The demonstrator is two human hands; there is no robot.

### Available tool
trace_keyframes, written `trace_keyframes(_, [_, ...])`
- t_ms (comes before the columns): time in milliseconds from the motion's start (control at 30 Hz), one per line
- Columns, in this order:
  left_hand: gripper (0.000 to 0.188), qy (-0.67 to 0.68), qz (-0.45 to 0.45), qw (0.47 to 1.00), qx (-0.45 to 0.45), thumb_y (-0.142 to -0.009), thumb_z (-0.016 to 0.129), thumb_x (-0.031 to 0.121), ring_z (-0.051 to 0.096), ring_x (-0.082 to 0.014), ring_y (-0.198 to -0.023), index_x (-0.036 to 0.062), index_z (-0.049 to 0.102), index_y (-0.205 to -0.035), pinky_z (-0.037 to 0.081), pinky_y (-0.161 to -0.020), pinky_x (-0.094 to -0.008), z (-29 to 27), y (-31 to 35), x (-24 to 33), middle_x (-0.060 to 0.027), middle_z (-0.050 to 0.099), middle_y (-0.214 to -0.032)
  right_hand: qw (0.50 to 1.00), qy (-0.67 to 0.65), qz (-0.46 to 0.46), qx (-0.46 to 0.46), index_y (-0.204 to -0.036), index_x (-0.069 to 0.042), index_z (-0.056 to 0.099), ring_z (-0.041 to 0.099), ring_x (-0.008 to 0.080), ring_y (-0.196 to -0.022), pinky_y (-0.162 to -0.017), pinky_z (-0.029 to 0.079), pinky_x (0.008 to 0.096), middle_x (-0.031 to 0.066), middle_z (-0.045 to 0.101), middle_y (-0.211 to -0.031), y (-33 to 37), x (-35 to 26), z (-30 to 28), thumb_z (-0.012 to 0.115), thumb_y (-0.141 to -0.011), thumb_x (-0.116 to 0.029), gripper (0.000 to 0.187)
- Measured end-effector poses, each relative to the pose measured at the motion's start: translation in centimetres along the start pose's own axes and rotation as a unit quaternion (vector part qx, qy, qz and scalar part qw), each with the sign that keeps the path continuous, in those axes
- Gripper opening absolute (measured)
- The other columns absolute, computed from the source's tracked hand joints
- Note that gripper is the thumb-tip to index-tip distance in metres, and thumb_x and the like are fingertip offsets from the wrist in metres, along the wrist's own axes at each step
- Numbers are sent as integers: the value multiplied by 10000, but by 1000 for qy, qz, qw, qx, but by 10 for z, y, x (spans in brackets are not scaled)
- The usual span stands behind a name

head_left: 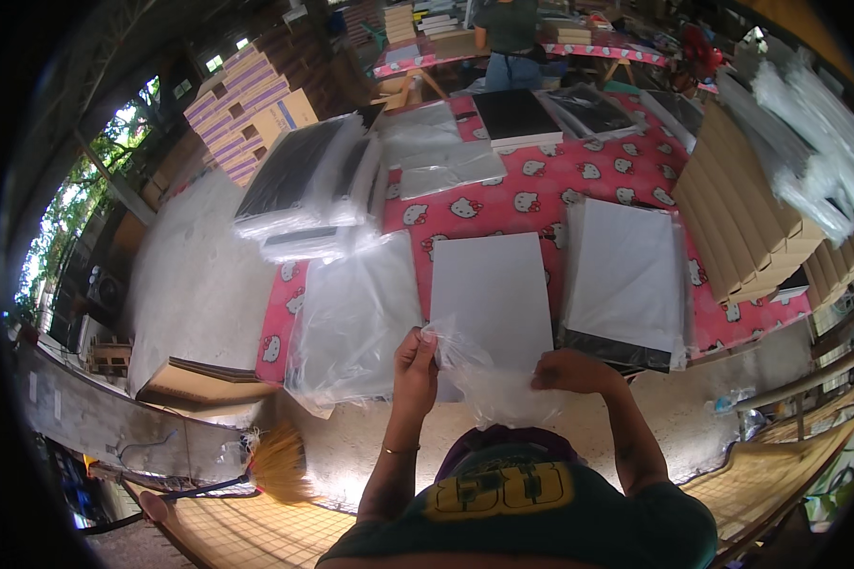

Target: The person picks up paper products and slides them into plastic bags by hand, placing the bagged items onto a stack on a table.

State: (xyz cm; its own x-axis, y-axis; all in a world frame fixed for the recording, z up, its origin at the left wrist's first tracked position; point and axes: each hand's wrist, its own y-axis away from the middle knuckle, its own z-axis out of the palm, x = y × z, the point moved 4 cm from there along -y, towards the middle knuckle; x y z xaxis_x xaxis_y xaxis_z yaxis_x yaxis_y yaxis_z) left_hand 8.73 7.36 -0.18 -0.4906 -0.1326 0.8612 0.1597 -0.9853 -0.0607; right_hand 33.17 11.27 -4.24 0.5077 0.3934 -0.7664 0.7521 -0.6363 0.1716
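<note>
A clear plastic bag (479, 375) is bunched between my two hands at the near edge of the table. My left hand (416, 353) pinches its left side, fingers closed. On its right side my right hand (569, 372) is curled, with the film at its fingertips. Just beyond lies a flat white board or sheet stack (491, 284), its near end behind the plastic. Left of it rests a pile of clear plastic bags (356, 318). To the right, a bagged stack of white sheets (621, 275) lies over something black.
Bagged black items (299, 175) are piled at the left. A black book-like block (515, 116) lies farther back on the pink patterned tablecloth (465, 207). Folded cardboard (740, 209) stands at right under plastic bundles (816, 152). Beyond the table is another person (510, 43); a broom (280, 465) is lower left.
</note>
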Motion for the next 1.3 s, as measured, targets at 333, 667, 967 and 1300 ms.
trace_keyframes(333, [280,-208,-13,978,13,-972,509,238,361,-17,-567,85,514,-738,327,-524,-199,-17,9,-19,66,441,-637,933,-188,-174,255,-874,4,624,558,201,-1037,-894,417,321,96,575,-1091,4,-39,-24,635,-863,-155,160])
trace_keyframes(667, [255,-214,-30,976,-13,-960,530,221,426,-29,-627,54,542,-767,373,-587,-207,-16,10,-5,65,485,-661,852,-429,-57,293,-985,-24,574,587,176,-808,-708,489,318,52,600,-918,3,-5,-11,535,-941,-197,182])
trace_keyframes(967, [132,33,-27,998,-55,-912,545,158,535,-97,-646,37,569,-868,448,-618,-241,-19,12,18,-25,588,-754,993,-89,-19,-77,-1073,-48,561,603,172,-775,-625,509,341,68,625,-856,10,2,-2,600,-893,-307,318])
trace_keyframes(1300, [283,-170,-60,937,-300,-930,575,266,607,-155,-780,-4,601,-1010,488,-732,-297,-13,28,7,-42,616,-794,743,-638,-59,193,-1108,-56,569,617,202,-845,-723,512,352,62,632,-855,30,13,-26,549,-915,-259,281])
